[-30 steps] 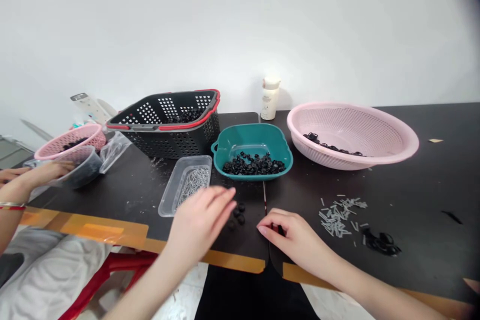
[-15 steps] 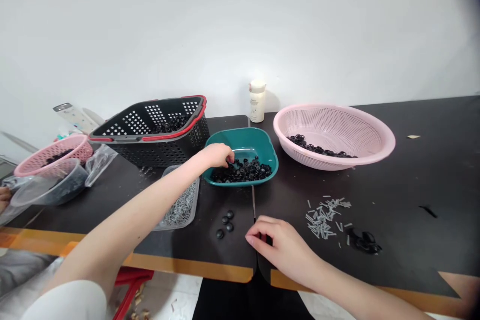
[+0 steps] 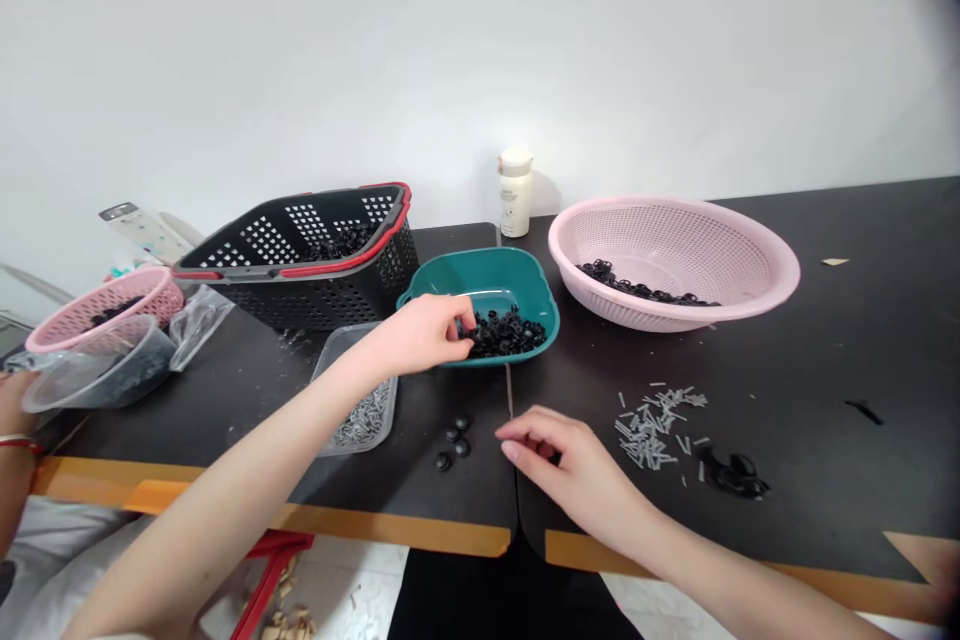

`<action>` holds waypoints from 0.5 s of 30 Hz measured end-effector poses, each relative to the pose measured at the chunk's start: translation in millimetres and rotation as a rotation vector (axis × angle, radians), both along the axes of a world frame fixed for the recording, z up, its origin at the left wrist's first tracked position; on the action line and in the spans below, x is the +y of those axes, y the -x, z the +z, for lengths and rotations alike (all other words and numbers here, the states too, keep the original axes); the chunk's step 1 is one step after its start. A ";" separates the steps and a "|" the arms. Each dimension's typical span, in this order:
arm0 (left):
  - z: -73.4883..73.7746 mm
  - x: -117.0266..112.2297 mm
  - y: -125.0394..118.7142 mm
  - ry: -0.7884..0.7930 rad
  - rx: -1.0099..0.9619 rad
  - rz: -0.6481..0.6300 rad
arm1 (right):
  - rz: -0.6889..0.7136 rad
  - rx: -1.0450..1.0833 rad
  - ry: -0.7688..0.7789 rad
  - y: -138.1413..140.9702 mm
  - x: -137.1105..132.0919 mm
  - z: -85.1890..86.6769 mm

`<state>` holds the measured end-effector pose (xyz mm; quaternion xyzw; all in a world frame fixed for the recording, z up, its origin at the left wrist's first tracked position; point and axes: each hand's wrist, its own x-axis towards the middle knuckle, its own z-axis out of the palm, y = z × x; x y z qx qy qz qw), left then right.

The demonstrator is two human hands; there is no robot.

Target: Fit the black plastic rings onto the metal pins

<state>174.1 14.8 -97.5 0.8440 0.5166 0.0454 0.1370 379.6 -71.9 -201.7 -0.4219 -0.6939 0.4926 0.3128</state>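
Observation:
My left hand (image 3: 429,332) is at the near left rim of a teal basin (image 3: 480,265), its fingers curled; what they hold, if anything, is hidden. Small black plastic parts (image 3: 510,332) lie heaped in that basin. Resting near the table seam, my right hand (image 3: 566,460) is curled, thumb and forefinger almost meeting, with bits of black parts showing under the fingers. Several round black caps (image 3: 462,447) sit on the table between the two hands. Beneath my left forearm is a clear tray (image 3: 367,420) of small metal pins.
A pink colander (image 3: 675,220) with black parts stands right. Loose metal pins (image 3: 652,428) and a black clump (image 3: 736,475) lie before it. At left are a black basket (image 3: 315,295), a smaller pink basket (image 3: 157,295) and a clear bowl (image 3: 131,380) beside another person's hand (image 3: 13,400). A bottle (image 3: 515,195) stands behind.
My left hand has drawn back toward me from the heap to the basin's near rim. My right hand has barely shifted. More of the other person's arm shows at left.

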 end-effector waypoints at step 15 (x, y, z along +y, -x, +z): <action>-37.7 -103.9 -17.6 -0.258 -0.275 -0.055 | -0.032 0.484 0.245 -2.7 3.6 2.8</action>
